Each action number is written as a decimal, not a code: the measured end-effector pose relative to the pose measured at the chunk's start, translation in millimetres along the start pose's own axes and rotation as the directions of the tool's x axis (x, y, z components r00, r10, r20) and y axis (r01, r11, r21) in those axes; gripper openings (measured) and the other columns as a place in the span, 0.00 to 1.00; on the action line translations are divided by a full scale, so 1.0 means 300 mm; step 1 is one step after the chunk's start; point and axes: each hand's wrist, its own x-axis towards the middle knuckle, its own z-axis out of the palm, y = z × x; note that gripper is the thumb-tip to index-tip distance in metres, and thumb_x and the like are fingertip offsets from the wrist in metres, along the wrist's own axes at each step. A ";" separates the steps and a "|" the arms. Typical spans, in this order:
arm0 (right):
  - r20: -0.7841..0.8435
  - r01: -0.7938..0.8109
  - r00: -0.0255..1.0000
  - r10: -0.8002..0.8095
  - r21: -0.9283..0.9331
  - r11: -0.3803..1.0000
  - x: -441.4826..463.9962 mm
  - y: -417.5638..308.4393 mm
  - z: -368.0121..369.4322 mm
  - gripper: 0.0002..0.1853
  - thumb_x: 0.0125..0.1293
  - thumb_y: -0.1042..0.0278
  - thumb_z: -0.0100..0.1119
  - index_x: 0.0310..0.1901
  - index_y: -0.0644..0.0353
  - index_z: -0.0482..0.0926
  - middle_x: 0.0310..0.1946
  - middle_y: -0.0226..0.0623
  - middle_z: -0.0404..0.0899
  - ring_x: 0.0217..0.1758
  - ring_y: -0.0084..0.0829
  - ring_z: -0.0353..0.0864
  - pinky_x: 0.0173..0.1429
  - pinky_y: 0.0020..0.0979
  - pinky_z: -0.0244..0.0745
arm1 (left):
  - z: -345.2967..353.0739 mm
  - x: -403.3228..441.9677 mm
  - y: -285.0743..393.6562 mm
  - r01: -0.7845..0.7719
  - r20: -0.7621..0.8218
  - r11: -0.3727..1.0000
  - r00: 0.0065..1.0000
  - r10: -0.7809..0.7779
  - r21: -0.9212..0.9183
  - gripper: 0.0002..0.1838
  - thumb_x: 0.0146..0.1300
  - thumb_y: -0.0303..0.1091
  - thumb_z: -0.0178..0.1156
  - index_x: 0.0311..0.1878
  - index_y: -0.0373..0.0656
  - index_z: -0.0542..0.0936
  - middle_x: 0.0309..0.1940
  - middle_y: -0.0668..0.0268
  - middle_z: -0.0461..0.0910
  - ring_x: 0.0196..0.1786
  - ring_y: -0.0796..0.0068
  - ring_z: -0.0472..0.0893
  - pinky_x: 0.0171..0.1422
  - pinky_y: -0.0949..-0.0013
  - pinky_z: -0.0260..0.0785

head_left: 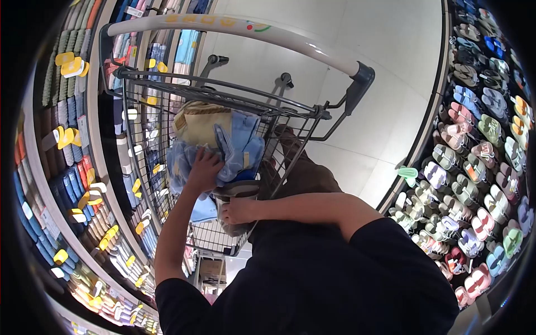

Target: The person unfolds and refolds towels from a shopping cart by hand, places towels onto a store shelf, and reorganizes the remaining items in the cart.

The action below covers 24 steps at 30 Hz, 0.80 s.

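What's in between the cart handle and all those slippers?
Mostly bare, pale floor tiles stretch from the cart handle to the slippers in the head view.

I can read no word or number from here; yellow characters (201, 21) run along my cart's pale handle (307, 42), too blurred to make out; beside them on the handle sits a logo (257, 26), a red dot with a green arc near it, and I see no brand I can spell out; yellow tags (72, 66) and white tags (134, 12) stand out from the shelves on my left, their print too small to tell; a pale patch (246, 161) on a blue pack (252, 139) may be a label, illegible too.
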 end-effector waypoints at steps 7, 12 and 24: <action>-0.021 -0.007 1.000 0.008 0.033 0.999 0.011 -0.004 0.027 0.10 0.67 0.64 0.55 0.47 0.54 0.79 0.48 0.27 0.78 0.60 0.32 0.75 0.42 0.41 0.81 | 0.029 0.014 0.024 0.075 0.017 0.995 0.997 -0.074 -0.060 0.34 0.27 0.33 0.73 0.49 0.49 0.83 0.52 0.61 0.78 0.63 0.56 0.74 0.82 0.41 0.49; -0.052 -0.002 0.999 0.005 0.058 0.998 0.000 0.004 -0.013 0.10 0.65 0.66 0.58 0.46 0.55 0.79 0.47 0.30 0.78 0.60 0.32 0.75 0.40 0.41 0.82 | 0.042 0.207 0.024 0.135 0.026 0.990 0.991 -0.134 -0.036 0.28 0.31 0.35 0.74 0.45 0.45 0.85 0.75 0.55 0.62 0.80 0.49 0.57 0.81 0.33 0.44; 0.125 -0.174 0.977 0.170 0.016 0.985 -0.002 0.001 -0.089 0.14 0.62 0.66 0.62 0.50 0.52 0.82 0.52 0.27 0.79 0.60 0.34 0.77 0.45 0.40 0.82 | 0.128 0.612 0.036 0.286 0.332 0.938 0.881 -0.338 0.195 0.37 0.44 0.53 0.78 0.58 0.46 0.83 0.81 0.58 0.51 0.83 0.51 0.48 0.80 0.24 0.36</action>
